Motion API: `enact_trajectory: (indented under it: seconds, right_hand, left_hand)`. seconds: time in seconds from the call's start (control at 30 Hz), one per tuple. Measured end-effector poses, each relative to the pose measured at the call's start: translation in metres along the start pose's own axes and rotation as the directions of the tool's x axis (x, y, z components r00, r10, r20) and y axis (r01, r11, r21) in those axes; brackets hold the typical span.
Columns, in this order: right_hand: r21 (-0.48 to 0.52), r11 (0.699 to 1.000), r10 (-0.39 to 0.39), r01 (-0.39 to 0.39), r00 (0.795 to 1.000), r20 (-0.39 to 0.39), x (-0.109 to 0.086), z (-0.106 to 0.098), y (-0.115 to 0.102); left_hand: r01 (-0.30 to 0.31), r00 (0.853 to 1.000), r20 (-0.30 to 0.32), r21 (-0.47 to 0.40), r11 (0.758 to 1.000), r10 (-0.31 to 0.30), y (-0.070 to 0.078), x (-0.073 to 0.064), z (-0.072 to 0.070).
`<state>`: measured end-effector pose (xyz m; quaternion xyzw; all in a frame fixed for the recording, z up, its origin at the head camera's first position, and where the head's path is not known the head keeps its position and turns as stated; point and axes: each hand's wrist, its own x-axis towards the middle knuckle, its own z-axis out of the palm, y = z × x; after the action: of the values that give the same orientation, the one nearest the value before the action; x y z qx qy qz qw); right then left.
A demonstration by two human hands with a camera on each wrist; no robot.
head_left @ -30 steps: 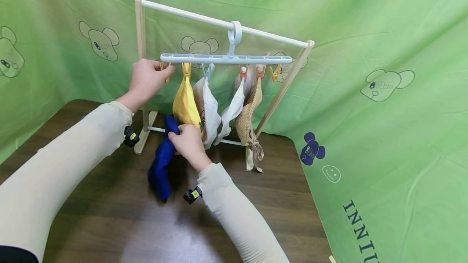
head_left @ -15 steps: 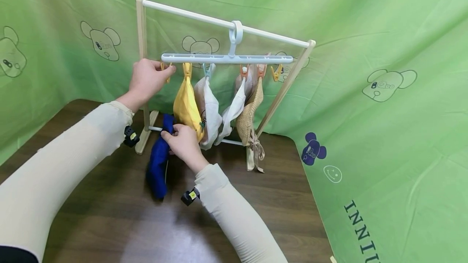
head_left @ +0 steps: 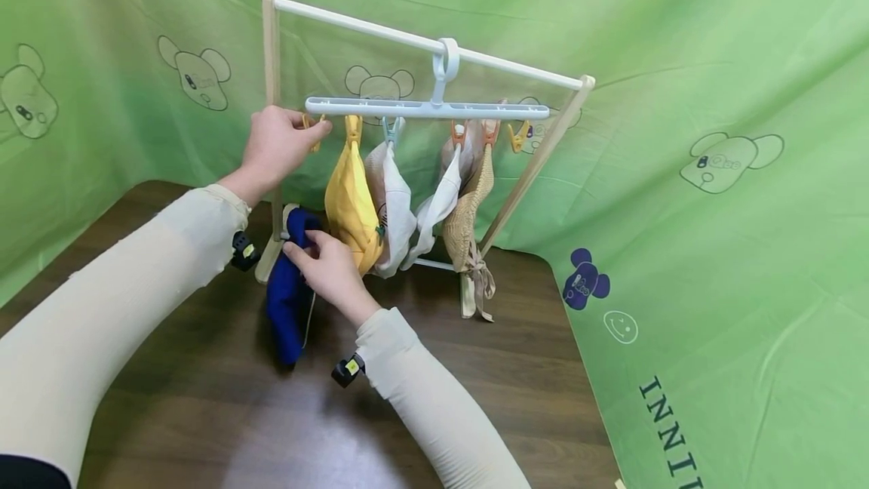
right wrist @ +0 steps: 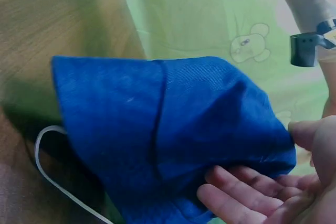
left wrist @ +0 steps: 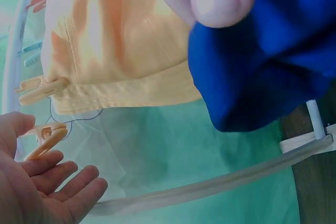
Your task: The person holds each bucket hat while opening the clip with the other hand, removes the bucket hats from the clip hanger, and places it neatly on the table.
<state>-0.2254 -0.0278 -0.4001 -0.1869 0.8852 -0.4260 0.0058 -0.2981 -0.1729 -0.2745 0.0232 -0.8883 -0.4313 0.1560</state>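
Observation:
My left hand (head_left: pixel 271 148) pinches a yellow clothespin (left wrist: pixel 51 141) under the left end of the pale blue hanger bar (head_left: pixel 380 107). Lower down, my right hand (head_left: pixel 329 269) holds a blue cloth hat (head_left: pixel 285 315) near the rack's left foot, thumb on one side of the fabric and fingers on the other (right wrist: pixel 231 195). A thin white cord (right wrist: pixel 68 192) trails from the hat. Beside it a yellow hat (head_left: pixel 349 195) hangs from another yellow clothespin. Further right hang white cloth headwear (head_left: pixel 397 206) and a woven straw hat (head_left: pixel 468 210) with a ribbon, from blue and orange clips.
The wooden rack has a white top rod (head_left: pixel 360 25), a right post (head_left: pixel 536 164) and a low crossbar. One yellow clothespin (head_left: pixel 519 137) hangs without cloth at the bar's right end. Green patterned fabric (head_left: pixel 679 81) surrounds the dark wood surface (head_left: pixel 475 368).
My right hand has moved left with the blue hat, away from the yellow hat and toward the rack's left post. My left hand stays at the clothespin.

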Motion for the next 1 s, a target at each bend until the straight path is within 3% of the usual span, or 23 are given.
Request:
enact_trajectory:
  seconds: [0.13, 0.53, 0.73, 0.9, 1.0]
  right_hand:
    - [-0.053, 0.997, -0.047, 0.047, 0.999, 0.007, -0.001, 0.007, 0.001]
    - [-0.016, 0.986, -0.163, 0.169, 0.971, 0.177, -0.002, 0.019, 0.008]
    - [-0.025, 0.963, -0.248, 0.267, 0.922, 0.296, -0.002, 0.021, 0.011]
    - [-0.094, 0.925, -0.307, 0.369, 0.870, 0.386, -0.001, 0.026, 0.014]
    - [-0.164, 0.896, -0.314, 0.413, 0.849, 0.424, -0.002, 0.029, 0.016]
  left_hand:
    - [0.001, 1.000, 0.004, 0.011, 1.000, -0.001, 0.001, 0.001, 0.000]
    - [0.004, 1.000, 0.008, 0.012, 1.000, -0.004, 0.002, 0.001, 0.001]
    - [0.021, 1.000, 0.020, 0.011, 1.000, -0.021, 0.001, 0.002, 0.000]
    - [0.032, 0.999, 0.019, 0.016, 0.999, -0.032, 0.000, 0.003, 0.000]
    - [0.032, 0.999, 0.017, 0.018, 0.999, -0.032, 0.000, 0.003, -0.001]
